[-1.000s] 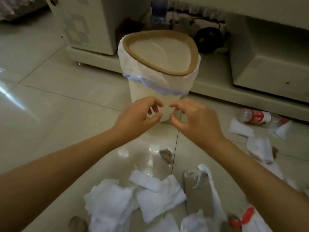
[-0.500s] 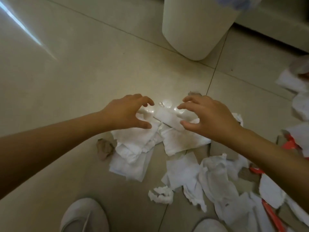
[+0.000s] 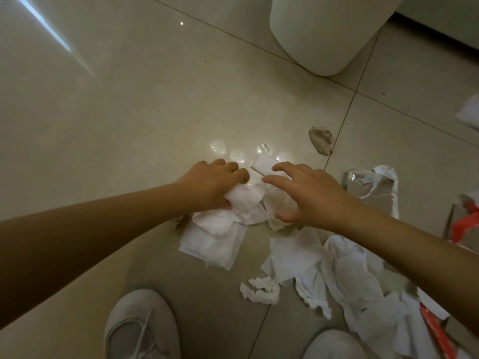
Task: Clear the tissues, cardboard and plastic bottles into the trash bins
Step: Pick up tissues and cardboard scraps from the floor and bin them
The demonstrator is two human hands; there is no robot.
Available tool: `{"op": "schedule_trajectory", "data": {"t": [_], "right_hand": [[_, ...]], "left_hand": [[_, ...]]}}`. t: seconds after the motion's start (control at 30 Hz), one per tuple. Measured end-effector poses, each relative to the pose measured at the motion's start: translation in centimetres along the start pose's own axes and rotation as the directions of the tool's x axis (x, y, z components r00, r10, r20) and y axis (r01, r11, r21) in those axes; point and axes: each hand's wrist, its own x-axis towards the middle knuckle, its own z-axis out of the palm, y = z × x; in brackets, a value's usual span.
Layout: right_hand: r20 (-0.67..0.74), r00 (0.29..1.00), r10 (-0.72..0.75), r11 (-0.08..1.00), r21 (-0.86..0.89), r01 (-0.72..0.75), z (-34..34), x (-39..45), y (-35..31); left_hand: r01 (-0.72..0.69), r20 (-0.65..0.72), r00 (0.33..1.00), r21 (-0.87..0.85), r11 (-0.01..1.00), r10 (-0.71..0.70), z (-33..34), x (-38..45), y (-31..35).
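Observation:
White tissues [image 3: 215, 244] lie heaped on the tiled floor in front of my shoes. My left hand [image 3: 210, 186] grips a bunch of tissue [image 3: 243, 200] at the top of the heap, fingers curled round it. My right hand [image 3: 308, 195] hovers just right of it, fingers spread over another tissue [image 3: 278, 206]; a small folded white piece [image 3: 263, 164] shows beyond its fingertips. More tissues [image 3: 347, 270] spread to the right under my right forearm. A flat cardboard piece [image 3: 368, 187] lies right of my right hand. The white trash bin [image 3: 318, 35] stands at the top.
A torn brown scrap [image 3: 321, 139] lies on the floor between the hands and the bin. Red-and-white packaging [image 3: 464, 224] sits at the right edge. My two pale shoes [image 3: 140, 330] are at the bottom. Bare tile stretches to the left.
The view dropped from the bin to the floor. Both hands came down onto the tissue heap, and my left hand closed on a bunch of tissue.

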Motion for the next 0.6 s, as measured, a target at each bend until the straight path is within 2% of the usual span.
{"op": "schedule_trajectory", "data": {"t": [0.13,0.23,0.37,0.47,0.6], "right_hand": [[0.044,0.999,0.016,1.000,0.002,-0.016,0.4,0.1,0.4],[0.097,0.994,0.056,0.998,-0.005,-0.056,1.0,0.0,1.0],[0.086,0.994,0.061,0.996,-0.069,-0.055,1.8,0.3,1.3],[0.044,0.998,0.043,0.993,-0.114,-0.038,2.3,1.0,0.9],[0.023,0.999,0.033,0.998,-0.061,-0.032,2.6,1.6,0.3]], "left_hand": [[-0.007,-0.084,0.996,-0.123,0.992,-0.004,-1.1,0.0,-0.7],[0.057,-0.234,0.962,-0.337,0.940,-0.142,-3.1,0.2,-1.5],[0.134,-0.250,0.909,-0.582,0.802,-0.333,-6.0,0.6,-2.2],[0.146,-0.254,0.895,-0.610,0.778,-0.367,-7.0,0.6,-2.7],[0.159,-0.236,0.897,-0.617,0.771,-0.374,-7.2,0.6,-2.6]]}}
